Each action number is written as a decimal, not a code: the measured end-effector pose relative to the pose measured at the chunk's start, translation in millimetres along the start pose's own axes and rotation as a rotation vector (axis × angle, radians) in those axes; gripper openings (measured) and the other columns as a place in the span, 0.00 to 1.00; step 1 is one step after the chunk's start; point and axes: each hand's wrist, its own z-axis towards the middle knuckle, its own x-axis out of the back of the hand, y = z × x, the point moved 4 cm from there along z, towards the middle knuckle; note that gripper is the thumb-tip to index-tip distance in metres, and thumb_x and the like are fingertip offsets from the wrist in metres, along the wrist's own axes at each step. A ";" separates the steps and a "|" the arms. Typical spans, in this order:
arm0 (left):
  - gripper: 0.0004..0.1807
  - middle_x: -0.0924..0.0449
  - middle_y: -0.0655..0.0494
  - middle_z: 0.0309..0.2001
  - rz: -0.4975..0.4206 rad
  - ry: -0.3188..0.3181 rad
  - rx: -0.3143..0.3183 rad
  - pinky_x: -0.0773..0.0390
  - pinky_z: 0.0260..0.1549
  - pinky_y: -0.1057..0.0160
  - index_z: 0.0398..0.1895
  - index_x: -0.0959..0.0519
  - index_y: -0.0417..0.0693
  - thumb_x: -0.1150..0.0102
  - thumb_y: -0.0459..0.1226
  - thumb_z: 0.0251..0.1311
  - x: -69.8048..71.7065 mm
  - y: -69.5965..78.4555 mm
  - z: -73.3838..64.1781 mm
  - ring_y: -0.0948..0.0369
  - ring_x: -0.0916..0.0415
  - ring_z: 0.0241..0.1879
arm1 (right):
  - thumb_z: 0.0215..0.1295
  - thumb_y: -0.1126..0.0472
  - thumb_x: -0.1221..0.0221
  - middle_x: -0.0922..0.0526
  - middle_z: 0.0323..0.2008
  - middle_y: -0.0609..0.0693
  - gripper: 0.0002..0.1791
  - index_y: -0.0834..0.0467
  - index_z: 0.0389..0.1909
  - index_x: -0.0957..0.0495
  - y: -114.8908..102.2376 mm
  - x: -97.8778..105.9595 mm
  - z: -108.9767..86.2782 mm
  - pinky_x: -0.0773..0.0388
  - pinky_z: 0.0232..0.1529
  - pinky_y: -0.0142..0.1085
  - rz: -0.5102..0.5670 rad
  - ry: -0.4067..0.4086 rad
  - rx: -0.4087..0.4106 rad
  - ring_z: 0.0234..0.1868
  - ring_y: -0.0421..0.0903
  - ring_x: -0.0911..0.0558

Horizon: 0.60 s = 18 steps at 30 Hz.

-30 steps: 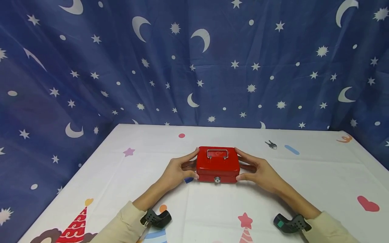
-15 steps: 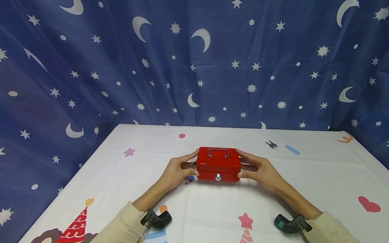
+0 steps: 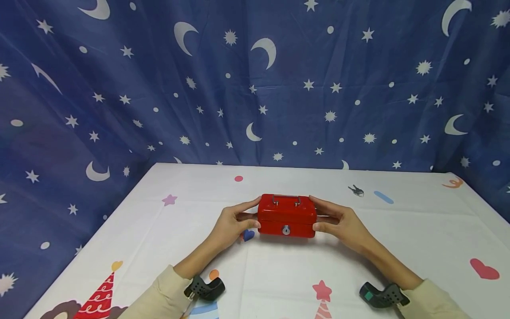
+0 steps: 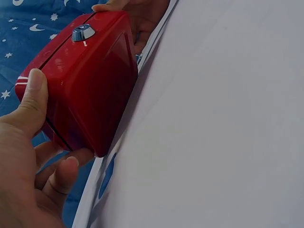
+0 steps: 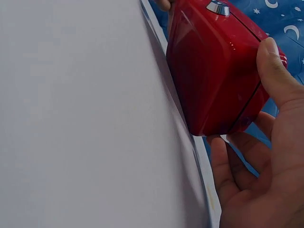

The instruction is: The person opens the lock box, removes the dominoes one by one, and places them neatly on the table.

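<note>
A small red cash box (image 3: 287, 215) with a wire handle on its closed lid and a round silver lock (image 3: 286, 230) in front is held between both hands. My left hand (image 3: 230, 227) grips its left end, thumb at the front corner and fingers on the side and back. On the opposite end, my right hand (image 3: 343, 226) grips in the same way. Both wrist views show the box's underside, its front raised off the table. Whether its back edge touches the table I cannot tell. A small pair of keys (image 3: 356, 190) lies behind and right of the box.
A white printed cloth (image 3: 422, 239) covers the table. Behind it hangs a blue curtain (image 3: 287, 128) with moons and stars. A black camera mount sits on the left wrist (image 3: 205, 288) and another on the right wrist (image 3: 383, 296).
The box has tipped back, its front and lock rising a little, so more of the front face shows and the handle looks flatter. Both hands have kept their hold.
</note>
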 end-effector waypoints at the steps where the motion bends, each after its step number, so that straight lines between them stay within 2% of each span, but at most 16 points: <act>1: 0.32 0.21 0.39 0.51 0.001 0.001 -0.012 0.31 0.11 0.67 0.65 0.30 0.43 0.35 0.28 0.54 -0.2 0.9 -0.1 0.50 0.18 0.36 | 0.59 0.60 0.34 0.30 0.64 0.56 0.36 0.53 0.69 0.35 -0.1 0.1 0.0 0.22 0.48 0.34 0.002 0.002 -0.001 0.54 0.53 0.21; 4: 0.31 0.21 0.39 0.51 0.010 0.004 -0.049 0.31 0.10 0.66 0.64 0.29 0.41 0.35 0.28 0.55 -0.2 4.1 -0.6 0.44 0.20 0.35 | 0.60 0.60 0.35 0.28 0.63 0.56 0.35 0.53 0.69 0.35 0.2 0.4 -0.1 0.22 0.48 0.34 0.005 0.007 -0.007 0.54 0.53 0.21; 7: 0.31 0.21 0.40 0.52 0.029 0.011 -0.077 0.29 0.11 0.65 0.64 0.29 0.40 0.34 0.28 0.54 -0.2 6.9 -1.7 0.44 0.20 0.36 | 0.61 0.60 0.36 0.27 0.62 0.55 0.33 0.53 0.68 0.34 0.3 1.2 -0.3 0.22 0.48 0.34 0.007 0.013 -0.012 0.54 0.52 0.21; 13: 0.30 0.22 0.45 0.55 0.072 0.034 -0.150 0.22 0.27 0.67 0.62 0.27 0.38 0.32 0.28 0.52 -1.4 12.1 -2.5 0.51 0.21 0.49 | 0.66 0.59 0.41 0.26 0.60 0.53 0.28 0.53 0.67 0.32 -0.2 3.2 -0.9 0.23 0.50 0.33 0.013 0.030 -0.034 0.56 0.48 0.22; 18: 0.30 0.23 0.43 0.56 0.023 0.032 -0.156 0.19 0.39 0.64 0.62 0.28 0.36 0.34 0.27 0.53 -3.1 11.1 -2.5 0.49 0.22 0.50 | 0.67 0.58 0.42 0.24 0.59 0.53 0.27 0.54 0.67 0.31 -1.8 2.8 -0.6 0.22 0.49 0.34 0.003 0.045 -0.039 0.54 0.45 0.21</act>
